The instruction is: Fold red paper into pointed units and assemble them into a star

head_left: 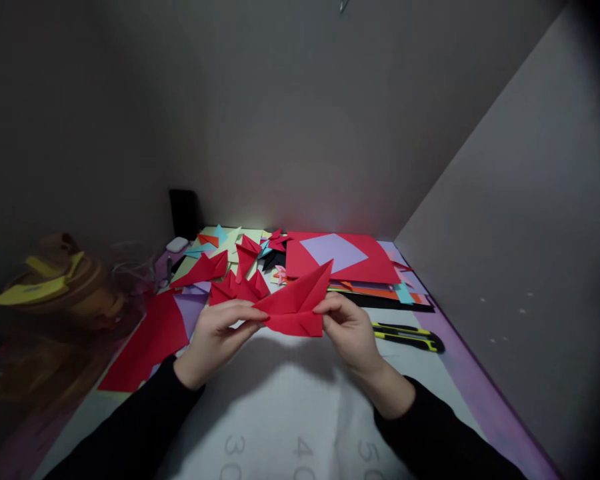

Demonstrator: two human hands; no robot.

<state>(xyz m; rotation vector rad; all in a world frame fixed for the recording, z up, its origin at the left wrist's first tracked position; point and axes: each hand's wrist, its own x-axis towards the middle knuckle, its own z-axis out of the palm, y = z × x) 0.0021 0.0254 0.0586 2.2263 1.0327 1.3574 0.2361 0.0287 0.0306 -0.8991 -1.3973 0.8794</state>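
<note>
A folded piece of red paper (296,300) is held up over the mat, one tall point rising at its upper right. My left hand (225,333) pinches its left corner between thumb and fingers. At the right edge, my right hand (349,330) grips the same paper, thumb in front. Just behind and to the left lie red folded paper shapes (237,287), partly hidden by the held piece. A yellow and black utility knife (410,337) rests to the right of my right hand.
A stack of coloured sheets (380,257), with a lilac square (334,251) on top, lies at the back right. Red paper (147,343) is on the left. A black phone-like object (183,212) stands by the wall. A brown pot-like container (65,287) is further left.
</note>
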